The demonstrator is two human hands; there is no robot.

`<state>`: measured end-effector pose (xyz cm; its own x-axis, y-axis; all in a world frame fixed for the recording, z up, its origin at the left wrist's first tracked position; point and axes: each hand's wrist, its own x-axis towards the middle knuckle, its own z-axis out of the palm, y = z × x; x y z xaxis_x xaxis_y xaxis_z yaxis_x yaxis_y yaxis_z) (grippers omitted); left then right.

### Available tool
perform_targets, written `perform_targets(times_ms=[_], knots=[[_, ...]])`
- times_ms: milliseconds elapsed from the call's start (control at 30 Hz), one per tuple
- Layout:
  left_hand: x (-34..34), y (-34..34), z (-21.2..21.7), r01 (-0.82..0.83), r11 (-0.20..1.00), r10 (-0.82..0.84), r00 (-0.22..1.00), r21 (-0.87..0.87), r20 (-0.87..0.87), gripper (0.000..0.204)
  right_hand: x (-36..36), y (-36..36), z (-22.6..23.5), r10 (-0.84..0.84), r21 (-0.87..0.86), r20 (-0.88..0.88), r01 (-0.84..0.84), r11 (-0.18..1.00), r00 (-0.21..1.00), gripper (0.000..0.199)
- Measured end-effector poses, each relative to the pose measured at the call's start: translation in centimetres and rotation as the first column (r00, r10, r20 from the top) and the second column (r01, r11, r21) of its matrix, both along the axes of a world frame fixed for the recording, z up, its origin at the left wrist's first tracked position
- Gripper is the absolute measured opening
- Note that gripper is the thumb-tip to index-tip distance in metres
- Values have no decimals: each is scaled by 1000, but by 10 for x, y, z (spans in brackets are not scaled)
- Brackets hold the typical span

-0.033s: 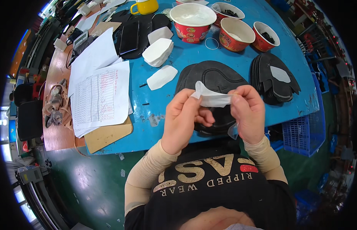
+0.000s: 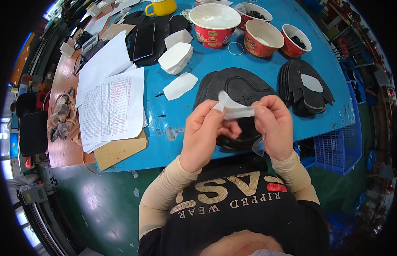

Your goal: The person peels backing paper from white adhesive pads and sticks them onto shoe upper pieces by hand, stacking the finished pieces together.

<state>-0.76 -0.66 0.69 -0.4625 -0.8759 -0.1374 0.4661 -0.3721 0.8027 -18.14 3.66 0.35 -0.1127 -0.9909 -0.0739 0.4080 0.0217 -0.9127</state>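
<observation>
Both of my hands are raised in front of my chest over the near edge of the blue table [image 2: 215, 64]. My left hand [image 2: 202, 134] and my right hand [image 2: 273, 126] pinch a small white flexible patch [image 2: 234, 110] between their fingertips, one at each end. A clear film strip [image 2: 258, 147] hangs below my right hand. Right under the hands lies a black shaped shoe-upper piece [image 2: 237, 85] flat on the table.
A stack of black pieces [image 2: 305, 85] lies to the right, white patches [image 2: 177, 57] and a single white patch [image 2: 180, 85] to the left. Three red bowls [image 2: 215, 21] and a yellow mug [image 2: 162, 6] stand at the back. Papers [image 2: 111, 106] on cardboard lie left; a blue crate [image 2: 335, 147] is at the right.
</observation>
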Motion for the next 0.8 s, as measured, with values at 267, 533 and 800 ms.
perform_targets(times_ms=[267,533,800], knots=[[1,-3,-13,-8,774,254,920,-633,299,8,12,-17,41,-424,-549,-802,-240,800,420,27],[2,6,6,70,998,-69,996,-4,63,17,3,-16,14,138,-7,-12,-138,990,990,9],[20,0,-2,-41,573,443,855,-818,268,45,-9,-18,22,88,-47,-22,-89,995,996,10]])
